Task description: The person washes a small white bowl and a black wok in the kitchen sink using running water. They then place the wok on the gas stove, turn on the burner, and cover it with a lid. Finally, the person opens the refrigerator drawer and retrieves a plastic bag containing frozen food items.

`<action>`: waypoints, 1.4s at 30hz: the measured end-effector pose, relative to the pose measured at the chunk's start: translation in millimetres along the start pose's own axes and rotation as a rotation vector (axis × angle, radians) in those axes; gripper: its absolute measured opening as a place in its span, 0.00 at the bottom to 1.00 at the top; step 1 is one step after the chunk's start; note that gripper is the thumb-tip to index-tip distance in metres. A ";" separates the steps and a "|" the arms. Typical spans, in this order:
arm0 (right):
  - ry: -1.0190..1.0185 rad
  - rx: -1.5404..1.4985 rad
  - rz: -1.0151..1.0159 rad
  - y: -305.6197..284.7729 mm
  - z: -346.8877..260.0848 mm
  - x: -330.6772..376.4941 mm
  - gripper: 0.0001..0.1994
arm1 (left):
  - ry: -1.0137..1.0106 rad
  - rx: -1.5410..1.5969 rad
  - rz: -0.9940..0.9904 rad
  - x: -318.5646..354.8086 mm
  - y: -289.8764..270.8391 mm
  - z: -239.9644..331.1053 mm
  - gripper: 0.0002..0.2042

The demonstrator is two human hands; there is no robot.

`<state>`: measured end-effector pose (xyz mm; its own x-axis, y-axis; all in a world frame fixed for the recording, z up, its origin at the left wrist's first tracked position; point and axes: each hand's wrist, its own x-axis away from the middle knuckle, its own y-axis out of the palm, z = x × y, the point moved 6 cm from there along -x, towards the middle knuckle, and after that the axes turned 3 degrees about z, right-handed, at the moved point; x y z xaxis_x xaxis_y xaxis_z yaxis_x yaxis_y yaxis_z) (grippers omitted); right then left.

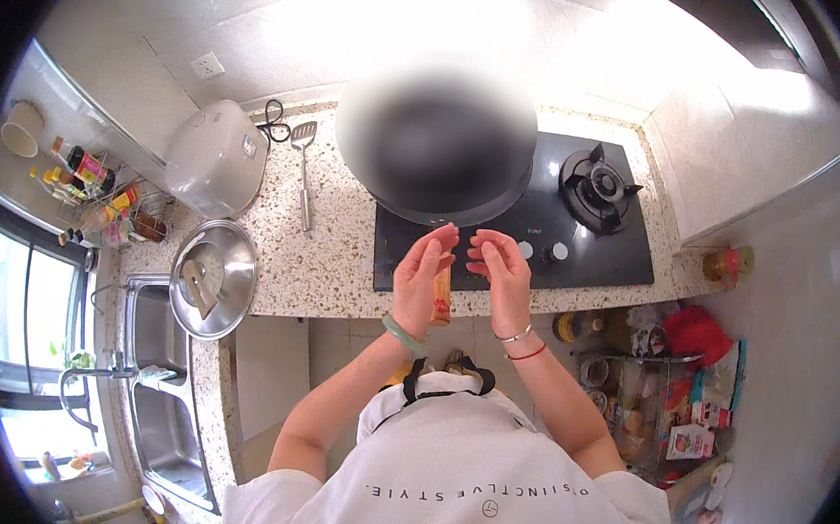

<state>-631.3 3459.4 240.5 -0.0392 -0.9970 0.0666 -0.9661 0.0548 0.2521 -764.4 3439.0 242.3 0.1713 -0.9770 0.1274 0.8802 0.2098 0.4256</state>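
Your white shirt [499,453] fills the foreground, and your forearms reach past it toward the stove [615,261]. Both hands hang between your body and the wok [437,151], just short of its near rim: left hand [419,277] and right hand [503,282] have palms turned inward, fingers loosely curled, gripping nothing that shows. Whether the left touches the handle [442,298] below it, you can't tell.

If you take hold of the wok, wrap your left hand fully round the handle and keep the wok level; your right sleeve and bracelet [512,335] should stay off the rim.

That wok sits over the stove's left side, its inside blurred. Its handle points straight back at you, long axis square to the counter [312,279], its end jutting past the edge.
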 end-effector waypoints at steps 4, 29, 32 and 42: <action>-0.042 -0.101 -0.098 21.0 -17.5 8.4 0.18 | 0.021 0.116 0.053 8.0 12.7 1.2 0.20; 0.160 -0.433 -0.104 3.5 -15.8 9.0 0.21 | -0.088 0.443 0.107 16.0 -1.5 -2.1 0.22; 0.190 -0.381 -0.104 -0.7 -12.6 12.2 0.22 | -0.095 0.431 0.088 21.1 -3.2 -3.7 0.21; 0.206 -0.294 -0.087 -9.4 -10.9 11.9 0.17 | -0.112 0.434 0.109 29.6 -10.2 -8.9 0.18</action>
<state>-619.9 3447.6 249.4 0.1212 -0.9683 0.2182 -0.8481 0.0132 0.5297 -764.4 3407.6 233.7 0.1831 -0.9430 0.2778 0.5892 0.3315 0.7369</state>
